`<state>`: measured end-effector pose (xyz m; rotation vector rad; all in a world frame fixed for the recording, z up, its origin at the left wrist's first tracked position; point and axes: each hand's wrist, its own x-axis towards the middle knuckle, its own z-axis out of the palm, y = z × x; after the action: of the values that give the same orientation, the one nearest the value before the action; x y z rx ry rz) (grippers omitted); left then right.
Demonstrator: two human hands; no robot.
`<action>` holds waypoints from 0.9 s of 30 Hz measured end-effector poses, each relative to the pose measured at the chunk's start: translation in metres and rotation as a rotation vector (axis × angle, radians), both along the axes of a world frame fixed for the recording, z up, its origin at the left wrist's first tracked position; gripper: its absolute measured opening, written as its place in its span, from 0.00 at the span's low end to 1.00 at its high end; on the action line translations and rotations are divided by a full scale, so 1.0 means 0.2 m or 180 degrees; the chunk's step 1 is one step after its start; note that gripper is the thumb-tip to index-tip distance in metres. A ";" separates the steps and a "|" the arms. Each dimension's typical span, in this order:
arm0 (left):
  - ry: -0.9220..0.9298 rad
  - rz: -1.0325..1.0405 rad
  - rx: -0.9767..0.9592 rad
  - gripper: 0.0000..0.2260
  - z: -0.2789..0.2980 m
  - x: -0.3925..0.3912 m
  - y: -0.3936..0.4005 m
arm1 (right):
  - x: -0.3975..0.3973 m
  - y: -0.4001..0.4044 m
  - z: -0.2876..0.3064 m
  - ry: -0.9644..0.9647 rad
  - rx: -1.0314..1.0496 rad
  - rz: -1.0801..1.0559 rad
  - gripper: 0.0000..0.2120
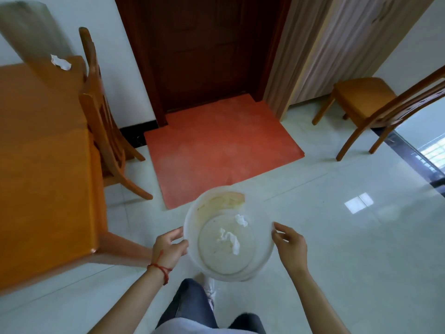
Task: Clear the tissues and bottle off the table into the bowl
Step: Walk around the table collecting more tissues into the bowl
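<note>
At the far left, the tabletop (43, 150) carries one crumpled tissue (61, 62) near its far edge, just beside the back of a wooden chair (101, 112) pushed in against it; we judge it is out of reach from where we stand, which is why it remains. No bottle shows on the part of the tabletop we can see, nor anywhere else. Moving right, our left hand (169, 247) curls its fingers on the near-left rim of the white bowl (192, 213), and our right hand (290, 244) pinches the opposite rim, so the bowl is grasped from both sides and stays level. It appears to be carried above the floor, in front of our legs, though we cannot be sure it is lifted. Inside it lie two tissues (230, 238), loose on the bottom. We reckon the bowl is held like this so it can be brought to the tabletop.
</note>
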<state>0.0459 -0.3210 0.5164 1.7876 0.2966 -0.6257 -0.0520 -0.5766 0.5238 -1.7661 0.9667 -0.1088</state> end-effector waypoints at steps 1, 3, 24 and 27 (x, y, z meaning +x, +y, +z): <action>0.0000 0.0078 -0.0028 0.15 0.01 0.07 -0.02 | 0.08 -0.02 0.01 -0.0019 -0.0019 0.0021 0.12; 0.0005 0.0197 -0.0061 0.15 0.03 0.20 -0.06 | 0.23 -0.06 0.02 -0.0044 -0.0012 0.0068 0.12; -0.0109 0.1449 -0.0076 0.19 0.07 1.29 -0.52 | 1.81 -0.64 0.05 -0.0251 -0.0323 0.1273 0.11; -0.0087 0.1593 -0.0047 0.18 0.07 1.42 -0.55 | 2.03 -0.64 0.07 -0.0230 -0.0377 0.1392 0.11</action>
<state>0.3295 -0.4309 0.5304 1.6197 0.6911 -0.2451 0.3532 -0.7052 0.5376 -2.0287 0.5140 0.0502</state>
